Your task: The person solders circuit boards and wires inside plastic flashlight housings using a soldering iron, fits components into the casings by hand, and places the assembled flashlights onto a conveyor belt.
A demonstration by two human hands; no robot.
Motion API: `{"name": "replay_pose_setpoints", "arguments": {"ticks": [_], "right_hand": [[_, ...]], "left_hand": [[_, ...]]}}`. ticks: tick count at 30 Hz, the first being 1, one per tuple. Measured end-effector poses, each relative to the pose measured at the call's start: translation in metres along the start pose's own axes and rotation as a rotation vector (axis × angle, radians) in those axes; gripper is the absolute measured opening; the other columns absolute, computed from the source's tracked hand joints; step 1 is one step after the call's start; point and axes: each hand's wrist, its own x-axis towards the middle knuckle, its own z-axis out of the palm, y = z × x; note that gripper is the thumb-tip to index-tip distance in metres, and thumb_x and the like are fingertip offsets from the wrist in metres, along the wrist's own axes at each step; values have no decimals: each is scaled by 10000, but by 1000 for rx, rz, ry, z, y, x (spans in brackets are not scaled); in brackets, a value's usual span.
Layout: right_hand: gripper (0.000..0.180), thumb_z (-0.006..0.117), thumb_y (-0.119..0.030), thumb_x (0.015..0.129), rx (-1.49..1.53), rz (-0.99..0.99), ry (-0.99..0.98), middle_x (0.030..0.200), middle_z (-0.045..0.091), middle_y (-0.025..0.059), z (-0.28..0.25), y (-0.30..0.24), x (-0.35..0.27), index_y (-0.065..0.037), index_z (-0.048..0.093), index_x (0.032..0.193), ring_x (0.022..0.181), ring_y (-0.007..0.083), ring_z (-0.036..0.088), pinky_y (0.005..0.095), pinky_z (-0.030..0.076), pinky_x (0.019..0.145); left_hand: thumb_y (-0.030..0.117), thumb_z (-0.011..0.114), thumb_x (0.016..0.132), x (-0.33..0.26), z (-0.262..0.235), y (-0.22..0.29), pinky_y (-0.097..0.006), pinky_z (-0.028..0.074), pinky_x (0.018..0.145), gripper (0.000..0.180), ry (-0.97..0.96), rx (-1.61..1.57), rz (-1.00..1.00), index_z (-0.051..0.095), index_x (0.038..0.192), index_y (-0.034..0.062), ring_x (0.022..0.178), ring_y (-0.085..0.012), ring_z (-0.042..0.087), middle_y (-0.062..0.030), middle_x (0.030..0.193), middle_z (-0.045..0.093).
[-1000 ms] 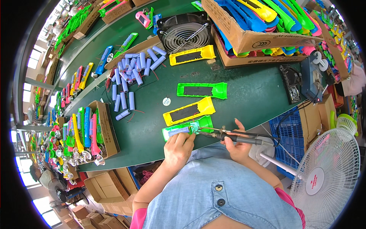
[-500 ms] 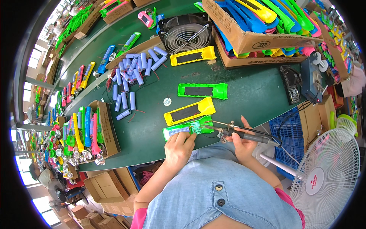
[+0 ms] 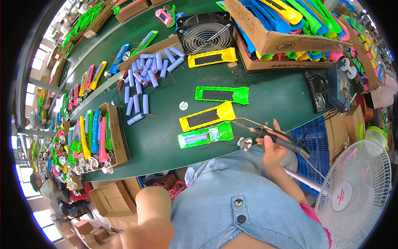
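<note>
My right hand [image 3: 274, 150] grips a soldering iron [image 3: 286, 145] with a thin metal tube along it; its tip is above the right part of a green flashlight housing. That green housing [image 3: 187, 145] lies near the table's front edge, holding a purple battery cell [image 3: 199, 138] and a small circuit board [image 3: 214, 134] with thin wires. Beside the housing, near my right fingers, is a silver lamp reflector [image 3: 246, 144]. My left hand [image 3: 126, 240] is low at the left, away from the table, its fingers smeared and partly cut off. A yellow housing [image 3: 207, 117] lies just behind the green one.
Behind lie another green housing [image 3: 224, 94] and a yellow one [image 3: 213, 57]. A pile of purple cells [image 3: 151, 68] is left of centre. A black fan [image 3: 205, 35] stands at the back, near a carton [image 3: 290, 43] of housings. At right is a white fan [image 3: 352, 195].
My left hand has let go of the green housing and swung down to the lower left. My right hand has moved slightly right and up with the soldering iron, uncovering the reflector.
</note>
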Motion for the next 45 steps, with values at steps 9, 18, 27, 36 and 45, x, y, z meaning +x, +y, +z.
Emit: {"name": "replay_pose_setpoints", "arguments": {"ticks": [9,18,27,36,45], "right_hand": [[244,570,20,798,123,48,-17,1326,309,258,-11,0,1,75,518,1030,810,241,636,293,567,672],[251,566,24,799,96,-5,-39,1338,296,246,-5,3,12,62,523,1043,825,247,634,304,566,697],[210,556,6,810,-98,-218,-79,1082,561,192,-15,1,23,43,536,1017,750,198,650,412,425,940],[157,537,-49,850,-411,-419,-247,765,672,80,-1,-10,47,6,526,996,683,140,650,432,292,1000],[277,633,-110,779,-703,-541,-393,938,648,58,14,3,93,-46,528,1027,901,245,610,454,346,960]], "left_hand": [[123,610,783,-2,16,-16,-362,368,930,151,-6,-42,99,581,930,142,911,-72,552,57,935,570],[116,580,794,-3,17,-21,-382,372,929,172,-15,11,222,592,963,145,893,-72,576,53,988,569],[54,661,702,-69,-75,-95,-354,446,761,161,-77,1394,-774,618,855,25,822,-286,561,-123,858,595],[11,609,662,-135,-116,-118,-352,482,644,298,-361,1530,-1126,621,952,79,695,-297,581,-129,862,556],[55,762,624,-185,-86,-87,-415,431,876,466,-296,1280,-729,345,833,62,1082,-378,485,-217,1185,482]]}}
